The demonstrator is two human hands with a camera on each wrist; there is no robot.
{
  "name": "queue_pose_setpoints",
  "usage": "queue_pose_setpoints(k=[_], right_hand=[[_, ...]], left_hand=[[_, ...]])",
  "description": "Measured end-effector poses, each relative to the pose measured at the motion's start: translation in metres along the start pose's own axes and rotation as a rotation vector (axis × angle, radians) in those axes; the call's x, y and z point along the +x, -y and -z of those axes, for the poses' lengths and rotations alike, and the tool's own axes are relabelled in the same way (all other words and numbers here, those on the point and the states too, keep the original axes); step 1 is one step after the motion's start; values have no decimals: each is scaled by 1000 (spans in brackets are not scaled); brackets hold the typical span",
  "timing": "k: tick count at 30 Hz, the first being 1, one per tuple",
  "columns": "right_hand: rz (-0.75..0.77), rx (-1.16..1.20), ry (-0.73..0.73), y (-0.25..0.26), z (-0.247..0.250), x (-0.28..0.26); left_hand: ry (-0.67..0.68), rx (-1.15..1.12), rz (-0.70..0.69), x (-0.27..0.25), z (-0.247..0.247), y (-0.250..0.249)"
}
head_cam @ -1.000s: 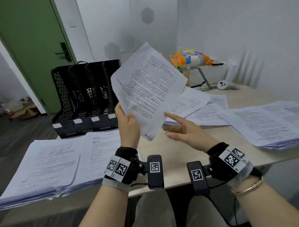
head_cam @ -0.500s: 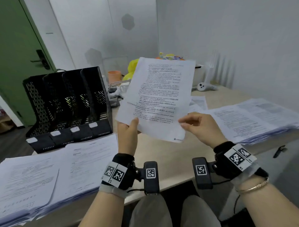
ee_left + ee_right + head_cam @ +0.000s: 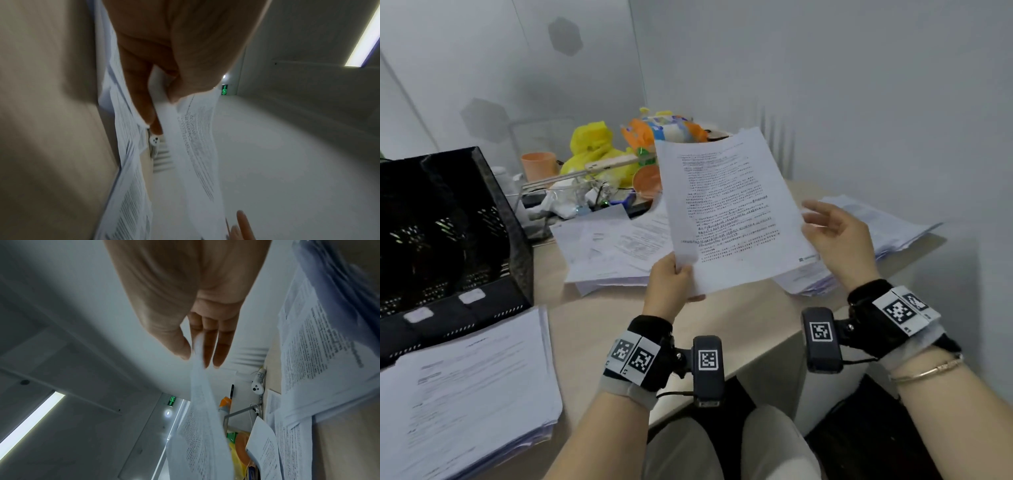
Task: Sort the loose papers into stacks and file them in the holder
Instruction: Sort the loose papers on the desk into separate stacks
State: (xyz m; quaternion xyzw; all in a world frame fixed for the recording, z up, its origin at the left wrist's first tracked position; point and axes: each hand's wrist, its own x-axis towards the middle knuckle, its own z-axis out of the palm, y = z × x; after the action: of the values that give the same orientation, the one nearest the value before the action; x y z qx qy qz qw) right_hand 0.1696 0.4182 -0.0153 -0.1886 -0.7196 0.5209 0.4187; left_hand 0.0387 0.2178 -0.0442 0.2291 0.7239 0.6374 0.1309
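Note:
A few printed sheets are held tilted up above the table. My left hand grips their lower left corner, thumb on the printed face; the left wrist view shows the sheets pinched under that hand. My right hand pinches their right edge, and in the right wrist view the sheets sit between its thumb and fingers. The black mesh file holder stands at the left. Paper stacks lie at the front left, the middle and the right.
Behind the middle pile is clutter: a yellow bag, orange cups, snack packs and a wire rack. A white wall closes the right side. The table's front edge runs just before my wrists.
The view has swung right, away from the green door. The sheets moved right and turned more upright. My right hand, open and apart a second ago, now pinches their right edge.

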Motion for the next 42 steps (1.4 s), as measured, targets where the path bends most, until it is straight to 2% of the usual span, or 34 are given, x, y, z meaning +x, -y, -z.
queue_pose_setpoints(k=[3, 6, 10, 13, 16, 20, 26, 32, 35, 39, 42], right_hand=[[-82, 104, 7, -5, 13, 3], [-122, -13, 99, -8, 22, 4], [-142, -194, 210, -17, 30, 17], [-173, -277, 127, -30, 37, 27], [-182, -343, 16, -39, 46, 32], [-196, -421, 23, -52, 57, 34], [-296, -387, -14, -68, 70, 31], [-344, -591, -64, -72, 71, 22], [-330, -679, -34, -76, 68, 20], [-330, -696, 101, -79, 59, 15], [-373, -691, 127, -81, 54, 9]], left_hand=[[-19, -94, -6, 12, -27, -8], [8, -161, -7, 25, -55, -15], [113, -187, 28, 37, -91, -17], [176, -183, 69, 41, -113, -13], [227, -143, 78, 42, -125, -6], [242, -34, 88, 48, -132, 1], [284, 328, 98, 60, -145, 14], [314, 406, 143, 59, -155, 30], [320, 439, 152, 60, -157, 31], [424, 482, 151, 59, -160, 31], [463, 497, 170, 58, -160, 32]])
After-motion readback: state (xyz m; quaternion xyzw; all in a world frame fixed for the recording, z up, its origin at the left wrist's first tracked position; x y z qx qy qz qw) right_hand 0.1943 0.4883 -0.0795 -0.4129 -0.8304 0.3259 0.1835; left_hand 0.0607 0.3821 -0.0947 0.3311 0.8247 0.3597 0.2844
